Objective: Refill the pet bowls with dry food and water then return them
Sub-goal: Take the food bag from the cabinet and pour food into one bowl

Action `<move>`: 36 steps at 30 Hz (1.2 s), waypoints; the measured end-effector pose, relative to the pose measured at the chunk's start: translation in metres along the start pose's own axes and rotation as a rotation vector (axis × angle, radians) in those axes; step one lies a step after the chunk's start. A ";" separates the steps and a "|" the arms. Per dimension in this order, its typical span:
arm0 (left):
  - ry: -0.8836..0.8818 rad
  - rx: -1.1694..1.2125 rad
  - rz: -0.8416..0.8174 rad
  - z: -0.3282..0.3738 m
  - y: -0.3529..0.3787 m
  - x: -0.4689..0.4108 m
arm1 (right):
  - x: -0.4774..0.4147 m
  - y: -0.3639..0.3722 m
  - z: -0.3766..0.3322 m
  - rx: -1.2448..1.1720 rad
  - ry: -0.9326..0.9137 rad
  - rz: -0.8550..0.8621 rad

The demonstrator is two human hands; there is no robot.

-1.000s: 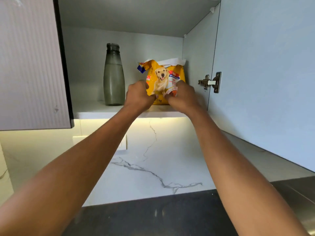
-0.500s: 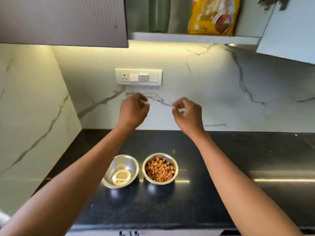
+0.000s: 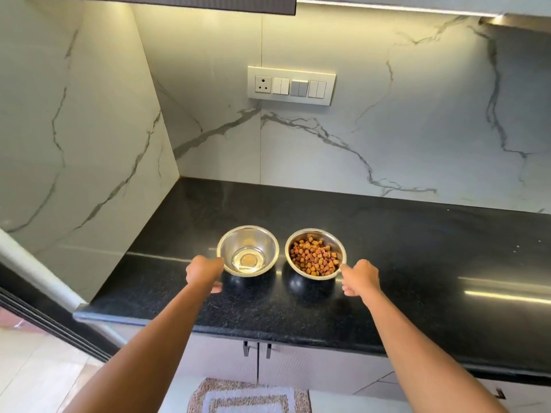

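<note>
Two steel bowls stand side by side on the black countertop (image 3: 417, 248). The left bowl (image 3: 248, 237) is shiny inside and seems to hold a little clear water. Brown dry kibble fills the right bowl (image 3: 316, 234). My left hand (image 3: 204, 271) is at the left bowl's near-left rim, fingers curled onto its edge and thumb low against its side. At the near-right rim of the kibble bowl my right hand (image 3: 359, 277) grips in the same way. Both bowls rest on the counter.
A white marble wall meets the counter on the left and behind, with a switch plate (image 3: 291, 85) above the bowls. Cabinet doors with handles (image 3: 256, 348) lie under the counter edge. A patterned mat (image 3: 247, 396) covers the floor below.
My hands came away from the yellow food bag in the upper cabinet, dropped to the counter and now hold the rims of the two bowls. The view tilted down, away from the cabinet.
</note>
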State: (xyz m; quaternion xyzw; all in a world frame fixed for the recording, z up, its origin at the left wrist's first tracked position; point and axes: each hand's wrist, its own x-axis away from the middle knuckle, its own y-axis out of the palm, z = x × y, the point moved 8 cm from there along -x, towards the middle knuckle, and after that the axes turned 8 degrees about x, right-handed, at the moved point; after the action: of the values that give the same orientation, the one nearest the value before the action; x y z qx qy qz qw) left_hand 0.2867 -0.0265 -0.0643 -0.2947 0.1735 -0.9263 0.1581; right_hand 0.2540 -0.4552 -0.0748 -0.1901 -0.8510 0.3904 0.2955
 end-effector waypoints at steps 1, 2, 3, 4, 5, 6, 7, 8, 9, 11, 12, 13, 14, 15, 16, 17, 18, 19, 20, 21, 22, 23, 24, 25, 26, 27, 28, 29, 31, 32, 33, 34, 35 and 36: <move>-0.047 0.073 -0.034 -0.005 0.007 -0.004 | -0.005 0.005 0.000 -0.043 0.016 -0.022; -0.082 0.134 -0.063 -0.008 0.013 -0.006 | -0.011 0.009 -0.001 -0.060 0.017 -0.036; -0.106 0.172 -0.085 -0.009 0.019 -0.008 | -0.017 0.012 -0.003 -0.059 0.012 -0.046; -0.115 0.194 -0.097 -0.009 0.024 -0.009 | -0.021 0.015 -0.005 -0.059 0.005 -0.054; -0.121 0.198 -0.102 -0.008 0.028 -0.010 | -0.026 0.018 -0.007 -0.061 0.004 -0.067; -0.118 0.205 -0.096 -0.007 0.030 -0.012 | -0.029 0.019 -0.009 -0.063 -0.004 -0.076; -0.116 0.210 -0.081 -0.006 0.032 -0.014 | -0.034 0.020 -0.010 -0.054 -0.013 -0.078; -0.111 0.214 -0.066 -0.006 0.033 -0.017 | -0.037 0.020 -0.012 -0.043 -0.022 -0.077; -0.105 0.211 -0.054 -0.006 0.033 -0.019 | -0.040 0.019 -0.014 -0.032 -0.033 -0.075; -0.082 0.210 -0.029 -0.004 0.033 -0.023 | -0.049 0.017 -0.017 -0.014 -0.050 -0.078; -0.069 0.213 -0.015 -0.002 0.032 -0.025 | -0.052 0.015 -0.019 -0.004 -0.059 -0.080; -0.062 0.213 -0.001 0.000 0.030 -0.027 | -0.057 0.014 -0.022 0.005 -0.070 -0.083; -0.057 0.214 0.011 0.002 0.029 -0.029 | -0.062 0.013 -0.024 0.011 -0.077 -0.088; -0.058 0.215 0.022 0.005 0.027 -0.031 | -0.067 0.012 -0.027 0.014 -0.084 -0.092; -0.059 0.222 0.033 0.007 0.026 -0.034 | -0.072 0.012 -0.030 0.013 -0.090 -0.097; -0.064 0.228 0.044 0.009 0.024 -0.037 | -0.077 0.012 -0.033 0.010 -0.096 -0.101; -0.069 0.233 0.055 0.011 0.023 -0.041 | -0.081 0.012 -0.036 0.007 -0.101 -0.104; -0.077 0.235 0.065 0.013 0.020 -0.044 | -0.084 0.011 -0.040 0.004 -0.104 -0.106; -0.084 0.237 0.073 0.015 0.019 -0.047 | -0.087 0.012 -0.042 -0.003 -0.105 -0.106; -0.092 0.238 0.079 0.017 0.019 -0.051 | -0.090 0.012 -0.045 -0.013 -0.103 -0.104; -0.096 0.238 0.079 0.018 0.018 -0.055 | -0.093 0.013 -0.048 -0.023 -0.099 -0.101; -0.098 0.237 0.079 0.020 0.018 -0.060 | -0.095 0.014 -0.052 -0.035 -0.094 -0.100; -0.098 0.237 0.080 0.022 0.019 -0.063 | -0.097 0.015 -0.054 -0.046 -0.089 -0.098; -0.098 0.236 0.080 0.025 0.019 -0.067 | -0.099 0.017 -0.058 -0.055 -0.086 -0.097; -0.097 0.234 0.077 0.028 0.019 -0.072 | -0.100 0.019 -0.061 -0.060 -0.084 -0.094; -0.095 0.230 0.074 0.031 0.020 -0.077 | -0.101 0.020 -0.063 -0.067 -0.080 -0.091; -0.092 0.229 0.071 0.034 0.020 -0.081 | -0.102 0.022 -0.066 -0.076 -0.075 -0.086; -0.090 0.228 0.070 0.037 0.020 -0.085 | -0.103 0.023 -0.068 -0.088 -0.071 -0.080; -0.090 0.227 0.064 0.043 0.020 -0.092 | -0.104 0.027 -0.072 -0.111 -0.056 -0.072; -0.089 0.226 0.059 0.046 0.020 -0.095 | -0.103 0.029 -0.075 -0.123 -0.046 -0.071; -0.086 0.224 0.052 0.049 0.021 -0.099 | -0.102 0.031 -0.077 -0.136 -0.036 -0.071; -0.084 0.222 0.044 0.051 0.021 -0.101 | -0.101 0.032 -0.078 -0.146 -0.028 -0.068; -0.081 0.220 0.036 0.054 0.021 -0.103 | -0.100 0.033 -0.080 -0.154 -0.020 -0.065; -0.078 0.217 0.029 0.056 0.021 -0.105 | -0.099 0.034 -0.080 -0.161 -0.011 -0.060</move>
State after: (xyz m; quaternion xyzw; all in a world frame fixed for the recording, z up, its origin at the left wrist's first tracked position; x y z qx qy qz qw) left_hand 0.4056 -0.0165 -0.0813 -0.3091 0.0701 -0.9251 0.2093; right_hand 0.3840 -0.4442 -0.0944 -0.1856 -0.8865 0.3128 0.2860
